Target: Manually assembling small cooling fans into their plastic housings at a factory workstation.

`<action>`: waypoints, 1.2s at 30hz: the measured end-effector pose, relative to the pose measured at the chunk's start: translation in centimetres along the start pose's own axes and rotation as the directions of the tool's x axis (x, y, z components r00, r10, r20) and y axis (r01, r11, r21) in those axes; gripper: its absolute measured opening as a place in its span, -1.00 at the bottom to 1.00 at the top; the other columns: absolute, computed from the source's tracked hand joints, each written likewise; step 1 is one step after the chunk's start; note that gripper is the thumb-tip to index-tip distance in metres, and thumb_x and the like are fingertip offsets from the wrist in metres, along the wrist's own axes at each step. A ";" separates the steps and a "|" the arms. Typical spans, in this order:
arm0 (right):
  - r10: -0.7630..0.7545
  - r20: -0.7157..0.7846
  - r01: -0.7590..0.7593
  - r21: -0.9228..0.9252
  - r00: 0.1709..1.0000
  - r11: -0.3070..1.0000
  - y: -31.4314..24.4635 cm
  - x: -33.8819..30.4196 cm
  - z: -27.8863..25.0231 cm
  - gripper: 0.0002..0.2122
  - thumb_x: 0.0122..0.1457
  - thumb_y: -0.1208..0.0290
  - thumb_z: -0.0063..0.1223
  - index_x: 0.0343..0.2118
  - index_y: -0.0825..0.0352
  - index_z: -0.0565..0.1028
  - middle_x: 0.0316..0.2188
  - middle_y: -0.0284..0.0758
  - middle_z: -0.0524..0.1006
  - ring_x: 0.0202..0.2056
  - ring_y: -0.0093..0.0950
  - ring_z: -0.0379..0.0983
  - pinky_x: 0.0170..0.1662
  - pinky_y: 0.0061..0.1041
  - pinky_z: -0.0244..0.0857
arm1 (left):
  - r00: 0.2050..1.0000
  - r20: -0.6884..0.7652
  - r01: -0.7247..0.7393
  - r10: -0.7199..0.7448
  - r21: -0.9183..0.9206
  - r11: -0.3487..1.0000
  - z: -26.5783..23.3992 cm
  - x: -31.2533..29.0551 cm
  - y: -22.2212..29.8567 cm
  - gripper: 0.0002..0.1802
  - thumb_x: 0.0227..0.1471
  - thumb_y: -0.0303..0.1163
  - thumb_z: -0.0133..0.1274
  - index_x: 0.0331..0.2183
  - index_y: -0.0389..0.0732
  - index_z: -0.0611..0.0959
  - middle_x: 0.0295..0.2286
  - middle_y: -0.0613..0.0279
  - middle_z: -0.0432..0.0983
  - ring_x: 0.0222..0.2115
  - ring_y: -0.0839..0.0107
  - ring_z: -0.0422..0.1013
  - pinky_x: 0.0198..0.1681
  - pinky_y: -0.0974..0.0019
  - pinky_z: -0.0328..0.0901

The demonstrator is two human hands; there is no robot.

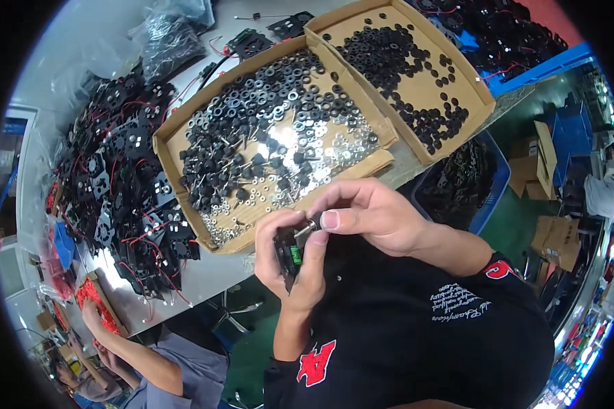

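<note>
In front of my chest my left hand (295, 279) is closed around a small black part (284, 258) with a green piece on its side. My right hand (378, 217) comes in from the right, thumb and fingers pinched at the upper end of that part. A thin silver metal pin (305, 230) shows between the two hands. The right fingertips partly cover what they pinch, so its exact shape is hard to make out. Just beyond my hands lies a cardboard tray (247, 240) of washers, nuts and black-headed screws.
Farther right sits a second cardboard tray (416, 65) of black rings. Black assemblies with red wires (109, 184) are heaped at left. A blue bin (492, 194) stands below the table's right edge. A co-worker's hand (94, 317) reaches into a box of red pieces (106, 310) at lower left.
</note>
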State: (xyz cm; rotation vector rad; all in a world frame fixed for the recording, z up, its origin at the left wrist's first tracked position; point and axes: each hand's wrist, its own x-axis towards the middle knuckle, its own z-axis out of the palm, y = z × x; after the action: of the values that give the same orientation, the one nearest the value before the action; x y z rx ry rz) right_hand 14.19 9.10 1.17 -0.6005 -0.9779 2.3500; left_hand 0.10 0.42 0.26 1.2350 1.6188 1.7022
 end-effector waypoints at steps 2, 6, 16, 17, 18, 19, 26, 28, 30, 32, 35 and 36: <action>0.102 0.016 -0.103 0.113 0.995 0.988 0.1 -0.3 -0.8 -0.78 0.28 0.43 0.11 -0.10 0.45 0.52 -0.22 -0.36 0.55 -0.16 -0.60 0.43 -0.04 -0.58 0.27 | 0.997 0.049 -0.068 0.067 0.008 0.998 0.5 0.3 -0.1 -0.67 -0.08 -0.57 0.28 -0.22 -0.33 0.57 -0.25 0.06 0.49 -0.27 0.33 0.46 -0.14 0.34 0.35; 0.066 0.044 -0.046 -0.365 0.997 0.930 -3.1 -0.1 -1.1 -0.82 0.28 0.37 0.12 -0.21 0.41 0.56 -0.35 -0.39 0.55 -0.29 -0.60 0.45 -0.20 -0.58 0.29 | 0.989 0.110 -0.115 0.103 0.114 0.987 0.7 0.8 -0.5 -0.72 0.02 -0.52 0.24 -0.23 -0.32 0.52 -0.26 0.04 0.51 -0.27 0.34 0.46 -0.13 0.32 0.36; -0.653 -0.128 -0.369 -0.896 0.747 -0.247 -11.2 2.9 -15.7 -0.78 0.10 0.42 0.17 -0.22 0.41 0.59 -0.34 -0.15 0.62 -0.28 -0.25 0.57 -0.17 -0.36 0.42 | 0.959 0.109 0.283 -0.262 -0.309 0.908 0.1 -0.3 -0.8 -0.71 0.15 -0.43 0.14 -0.14 -0.32 0.44 -0.32 0.06 0.54 -0.33 0.43 0.44 -0.20 0.37 0.35; -0.680 -0.108 -0.340 -0.915 0.726 -0.218 -11.2 3.0 -16.3 -0.78 0.10 0.42 0.15 -0.22 0.41 0.59 -0.35 -0.14 0.63 -0.28 -0.25 0.58 -0.17 -0.36 0.42 | 0.954 0.081 0.297 -0.287 -0.358 0.885 0.2 -0.5 -1.0 -0.70 0.13 -0.44 0.15 -0.14 -0.33 0.45 -0.36 0.11 0.53 -0.36 0.46 0.43 -0.23 0.39 0.34; -0.658 -0.163 -0.380 -0.903 0.735 -0.200 -11.6 2.9 -16.3 -0.78 0.10 0.42 0.14 -0.22 0.42 0.59 -0.36 -0.13 0.63 -0.30 -0.25 0.59 -0.19 -0.36 0.42 | 0.951 0.097 0.307 -0.293 -0.378 0.873 0.0 -0.7 -1.3 -0.71 0.13 -0.44 0.16 -0.15 -0.34 0.46 -0.37 0.13 0.53 -0.37 0.46 0.43 -0.24 0.40 0.34; -0.625 -0.218 -0.413 -0.892 0.750 -0.184 -12.0 3.2 -16.1 -0.78 0.10 0.42 0.13 -0.23 0.43 0.58 -0.36 -0.12 0.63 -0.31 -0.24 0.59 -0.20 -0.36 0.43 | 0.946 0.103 0.322 -0.307 -0.392 0.862 -0.4 -0.9 -1.6 -0.71 0.12 -0.44 0.16 -0.17 -0.34 0.47 -0.39 0.14 0.54 -0.38 0.47 0.43 -0.24 0.40 0.34; -0.386 -0.544 -0.614 -0.786 0.745 -0.077 -14.8 2.7 -14.6 -0.78 0.09 0.36 0.16 -0.33 0.44 0.56 -0.57 -0.37 0.54 -0.49 -0.67 0.43 -0.41 -0.60 0.27 | 0.898 0.231 0.440 -0.376 -0.419 0.794 -0.7 -0.3 -1.3 -0.68 0.06 -0.37 0.28 -0.20 -0.34 0.58 -0.43 0.29 0.55 -0.41 0.58 0.43 -0.29 0.49 0.33; -0.419 -0.421 -0.430 -0.900 0.805 0.077 -13.4 1.9 -12.8 -0.81 0.08 0.39 0.16 -0.33 0.44 0.56 -0.53 -0.41 0.53 -0.46 -0.69 0.42 -0.39 -0.63 0.26 | 0.896 0.238 0.437 -0.374 -0.328 0.838 -1.1 -0.1 -1.0 -0.67 0.08 -0.35 0.24 -0.21 -0.37 0.55 -0.45 0.20 0.52 -0.42 0.48 0.42 -0.29 0.39 0.33; -0.375 -0.243 -0.100 -0.927 0.895 0.363 -11.2 1.0 -9.3 -0.83 0.05 0.45 0.17 -0.33 0.43 0.55 -0.45 -0.46 0.52 -0.41 -0.70 0.41 -0.34 -0.69 0.26 | 0.895 0.226 0.433 -0.385 -0.227 0.873 -1.3 -0.5 -0.9 -0.65 0.10 -0.32 0.21 -0.21 -0.39 0.52 -0.47 0.11 0.49 -0.42 0.37 0.41 -0.29 0.30 0.34; -0.228 -0.067 0.088 -0.789 0.971 0.608 -8.3 -0.1 -5.1 -0.81 -0.02 0.52 0.19 -0.32 0.45 0.54 -0.39 -0.41 0.52 -0.38 -0.66 0.44 -0.30 -0.68 0.30 | 0.879 0.273 0.449 -0.391 -0.197 0.871 -1.4 -0.1 -0.9 -0.64 0.08 -0.32 0.23 -0.22 -0.40 0.53 -0.47 0.11 0.52 -0.43 0.41 0.43 -0.29 0.35 0.35; -0.200 0.159 0.247 -0.782 0.967 0.573 -5.1 1.2 -2.4 -0.80 -0.04 0.57 0.21 -0.30 0.45 0.55 -0.40 -0.37 0.53 -0.41 -0.65 0.45 -0.31 -0.66 0.35 | 0.871 0.302 0.461 -0.387 -0.233 0.856 -1.1 0.1 -0.6 -0.69 0.06 -0.37 0.23 -0.25 -0.40 0.56 -0.46 0.14 0.55 -0.44 0.45 0.44 -0.28 0.40 0.35; -0.143 0.083 0.158 -0.733 0.986 0.662 -4.5 1.3 -2.1 -0.79 -0.07 0.56 0.20 -0.32 0.47 0.53 -0.36 -0.33 0.52 -0.37 -0.60 0.45 -0.27 -0.63 0.34 | 0.868 0.322 0.461 -0.379 -0.235 0.855 -1.2 0.2 -0.5 -0.71 0.06 -0.38 0.22 -0.26 -0.40 0.56 -0.46 0.16 0.55 -0.44 0.47 0.45 -0.28 0.41 0.35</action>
State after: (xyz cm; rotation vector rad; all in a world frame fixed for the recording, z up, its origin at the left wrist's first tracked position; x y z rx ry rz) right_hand 15.69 13.62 2.90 -0.7456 -1.9378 1.7348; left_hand -1.07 0.05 -0.01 0.8311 1.2878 1.3732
